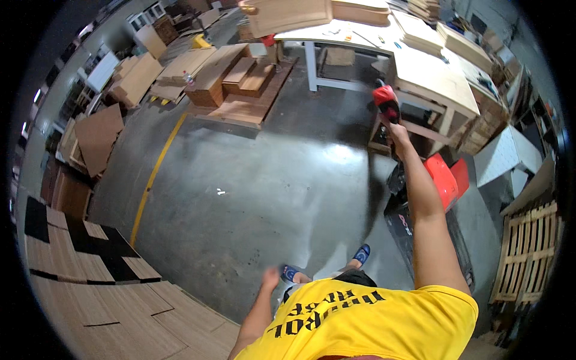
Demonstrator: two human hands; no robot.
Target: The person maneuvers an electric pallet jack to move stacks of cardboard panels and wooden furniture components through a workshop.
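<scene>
My right arm stretches forward toward the workbench, and my right hand (394,130) is closed round the handle of a red-and-black power tool (386,101). Its exact kind is not clear. The tool is held up by the bench's near corner, its front end pointing away from me. Low by my left side hangs my left hand (271,278), above the floor and close to my blue sandal (290,273). It is smeared by motion, so its fingers do not show clearly, and no object stands out in it.
The white-topped workbench (433,78) carries wooden panels (291,17) and small tools. Stacked brown boards (219,72) stand ahead left. Striped panels (114,309) lie at lower left. Beside my right arm are a red bin-like object (441,180) and, farther right, a wooden pallet (528,255).
</scene>
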